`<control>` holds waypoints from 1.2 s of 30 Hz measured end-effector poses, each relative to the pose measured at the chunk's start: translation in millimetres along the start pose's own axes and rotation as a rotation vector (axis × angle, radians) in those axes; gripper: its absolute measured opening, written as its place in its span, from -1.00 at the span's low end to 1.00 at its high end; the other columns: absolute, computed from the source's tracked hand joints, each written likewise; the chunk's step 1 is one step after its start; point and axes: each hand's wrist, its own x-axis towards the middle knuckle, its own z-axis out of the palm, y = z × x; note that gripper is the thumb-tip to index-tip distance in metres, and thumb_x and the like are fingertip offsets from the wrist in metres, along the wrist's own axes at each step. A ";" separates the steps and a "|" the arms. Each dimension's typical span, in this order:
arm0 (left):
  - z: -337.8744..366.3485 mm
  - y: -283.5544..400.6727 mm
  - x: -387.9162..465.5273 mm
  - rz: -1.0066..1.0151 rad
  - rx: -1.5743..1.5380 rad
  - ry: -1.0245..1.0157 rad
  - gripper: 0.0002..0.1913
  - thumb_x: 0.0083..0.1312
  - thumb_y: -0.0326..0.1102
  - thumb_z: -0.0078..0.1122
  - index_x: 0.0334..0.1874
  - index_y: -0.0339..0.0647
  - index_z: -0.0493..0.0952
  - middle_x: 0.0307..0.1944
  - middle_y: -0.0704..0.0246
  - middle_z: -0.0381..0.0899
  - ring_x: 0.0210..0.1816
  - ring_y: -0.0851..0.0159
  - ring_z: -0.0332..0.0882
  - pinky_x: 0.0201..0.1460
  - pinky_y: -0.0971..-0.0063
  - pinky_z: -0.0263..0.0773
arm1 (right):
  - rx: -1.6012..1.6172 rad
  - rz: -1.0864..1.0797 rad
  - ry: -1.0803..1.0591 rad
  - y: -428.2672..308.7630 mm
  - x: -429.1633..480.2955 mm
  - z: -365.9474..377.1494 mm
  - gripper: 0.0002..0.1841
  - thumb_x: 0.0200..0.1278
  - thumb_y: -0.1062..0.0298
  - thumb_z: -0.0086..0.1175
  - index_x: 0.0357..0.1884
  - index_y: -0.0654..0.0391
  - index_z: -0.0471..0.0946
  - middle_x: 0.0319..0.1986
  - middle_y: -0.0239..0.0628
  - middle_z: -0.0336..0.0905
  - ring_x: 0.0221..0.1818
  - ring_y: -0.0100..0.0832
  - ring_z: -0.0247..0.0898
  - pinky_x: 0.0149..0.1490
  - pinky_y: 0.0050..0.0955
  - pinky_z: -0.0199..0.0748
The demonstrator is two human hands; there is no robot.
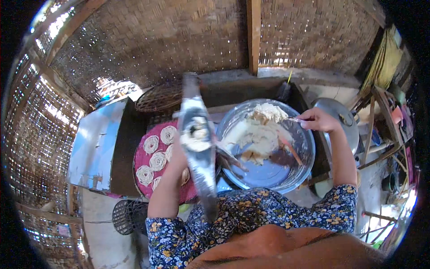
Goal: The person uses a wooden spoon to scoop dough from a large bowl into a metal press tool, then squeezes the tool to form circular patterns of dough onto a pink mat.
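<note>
My left hand is at a long metal press, partly hidden behind it; pale dough shows in its opening. In my right hand is the handle of a utensil, probably a spoon, whose far end meets a mound of white dough. That mound lies in a large blue basin, where more wet, pale dough is spread. An orange-red flat tool leans in the basin. Left of the press, several coiled rounds of dough strands lie on a round tray with a pink-red surface.
A blue-topped box stands left of the tray. Beyond the press rests a woven basket. A large lidded metal pot is just right of my right hand. Dark wooden edging runs behind the basin, before a woven wall.
</note>
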 end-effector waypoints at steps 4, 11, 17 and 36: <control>75.7 63.0 23.3 0.215 0.660 -0.083 -0.42 -0.13 0.01 0.22 -0.09 -0.19 0.39 -0.23 0.05 0.46 -0.18 0.02 0.46 -0.11 0.28 0.36 | 0.077 -0.087 -0.114 -42.0 2.4 -12.7 -0.60 0.04 0.16 0.10 -0.16 0.28 0.50 -0.44 -0.39 0.49 -0.43 -0.61 0.30 -0.36 -0.60 0.29; 91.0 71.3 37.0 0.210 0.784 -0.185 -0.52 -0.08 -0.02 0.15 -0.08 -0.03 0.45 -0.16 0.01 0.41 -0.15 -0.03 0.42 -0.09 0.25 0.33 | -0.684 -0.390 -0.026 -122.2 4.2 -16.0 -0.71 -0.03 0.17 0.10 -0.23 0.03 0.56 -0.47 -0.17 0.49 -0.41 -0.24 0.42 -0.32 -0.37 0.31; 88.3 53.2 44.3 0.162 0.823 -0.117 -0.59 -0.07 -0.05 0.13 -0.15 -0.05 0.47 -0.18 0.06 0.45 -0.16 -0.01 0.43 -0.11 0.23 0.34 | -1.319 -0.818 0.354 -157.5 18.1 47.8 -0.86 -0.26 0.26 0.08 -0.60 0.07 0.50 -0.61 -0.32 0.38 -0.48 -0.31 0.39 -0.41 -0.30 0.28; 91.3 47.2 57.0 0.203 0.873 -0.094 -0.61 -0.05 -0.07 0.09 -0.22 -0.17 0.48 -0.33 0.05 0.47 -0.26 -0.07 0.43 -0.17 0.17 0.33 | -1.239 -0.896 0.590 -139.9 -8.1 22.4 -0.84 -0.28 0.30 0.13 -0.54 0.03 0.47 -0.69 -0.41 0.31 -0.57 -0.36 0.35 -0.47 -0.38 0.27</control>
